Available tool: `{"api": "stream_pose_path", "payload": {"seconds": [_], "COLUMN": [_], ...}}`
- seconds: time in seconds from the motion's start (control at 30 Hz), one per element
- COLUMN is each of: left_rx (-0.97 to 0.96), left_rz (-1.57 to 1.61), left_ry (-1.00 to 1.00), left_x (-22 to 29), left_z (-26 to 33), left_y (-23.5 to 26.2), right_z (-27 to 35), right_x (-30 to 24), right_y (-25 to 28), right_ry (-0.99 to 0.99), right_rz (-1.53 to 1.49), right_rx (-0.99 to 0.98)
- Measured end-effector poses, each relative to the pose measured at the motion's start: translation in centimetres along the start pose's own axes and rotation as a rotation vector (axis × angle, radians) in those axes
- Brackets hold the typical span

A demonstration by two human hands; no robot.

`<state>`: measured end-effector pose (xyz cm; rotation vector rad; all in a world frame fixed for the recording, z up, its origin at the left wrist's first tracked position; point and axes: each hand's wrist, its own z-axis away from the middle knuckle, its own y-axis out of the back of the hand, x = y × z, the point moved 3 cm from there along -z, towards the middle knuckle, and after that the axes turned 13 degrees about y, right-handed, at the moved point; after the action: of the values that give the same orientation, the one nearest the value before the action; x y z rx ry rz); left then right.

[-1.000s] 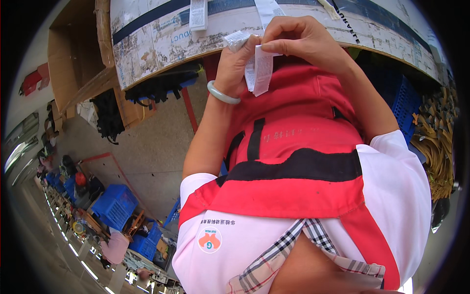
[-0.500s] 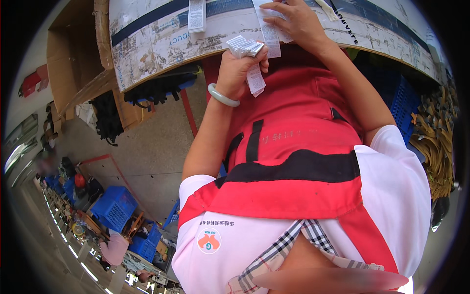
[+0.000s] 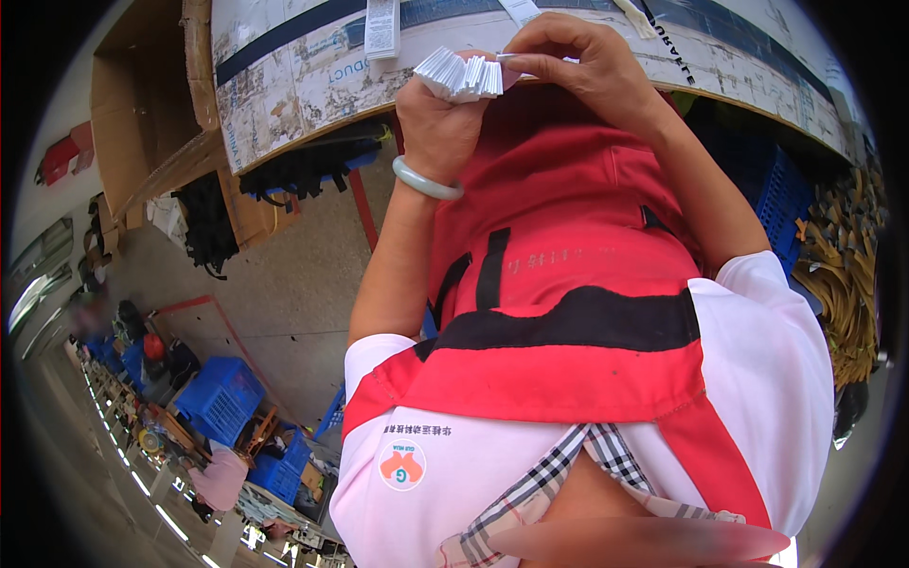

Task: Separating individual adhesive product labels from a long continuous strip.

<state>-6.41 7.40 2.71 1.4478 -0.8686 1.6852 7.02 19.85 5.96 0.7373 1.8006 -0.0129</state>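
A thick bundle of folded white labels (image 3: 458, 76) is gripped in my left hand (image 3: 440, 128), its ends fanned upward. That wrist wears a pale bangle. Beside the bundle, my right hand (image 3: 592, 71) pinches the edge of a thin white label between thumb and fingertips; most of that label is hidden. One printed label strip (image 3: 383, 30) lies on the table's far side, left of the hands. Beyond my right hand another label strip (image 3: 520, 10) lies on the tabletop, partly cut off by the frame's upper edge.
The worn, cardboard-covered table (image 3: 294, 99) has a curved-looking near edge close to my red apron (image 3: 568, 199). An open cardboard box (image 3: 142, 114) stands at the left. Black straps (image 3: 204, 227) hang below it. A blue crate (image 3: 781, 208) and stacked brown strips (image 3: 847, 275) are at the right.
My left hand has turned, bringing the label bundle upright. My right hand has come off the strip on the table, moved nearer the bundle and closed into a pinch.
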Motion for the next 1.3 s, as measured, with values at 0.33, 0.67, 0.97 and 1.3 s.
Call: {"api": "stream_pose_path", "payload": {"seconds": [0.33,0.67,0.97,1.3], "left_rx": [-0.061,-0.065,-0.077,-0.078], "left_rz": [0.054,-0.008,0.095,0.026], "left_ry": [-0.016,-0.113,0.053,-0.062], "left_x": [-0.7,-0.7,-1.3,-1.2], "left_z": [0.2,0.6,0.8,0.9], "left_y": [0.4,0.3,0.1,0.1], "right_z": [1.0,0.8,1.2,1.5], "right_x": [0.4,0.2,0.8,1.0], "right_y": [-0.4,-0.8,-1.0,-1.1], "right_ry": [-0.230,-0.116,-0.168,-0.239], "right_rz": [-0.155,-0.085,-0.161,-0.161], "right_rx": [0.008,-0.036,-0.024,-0.077]}}
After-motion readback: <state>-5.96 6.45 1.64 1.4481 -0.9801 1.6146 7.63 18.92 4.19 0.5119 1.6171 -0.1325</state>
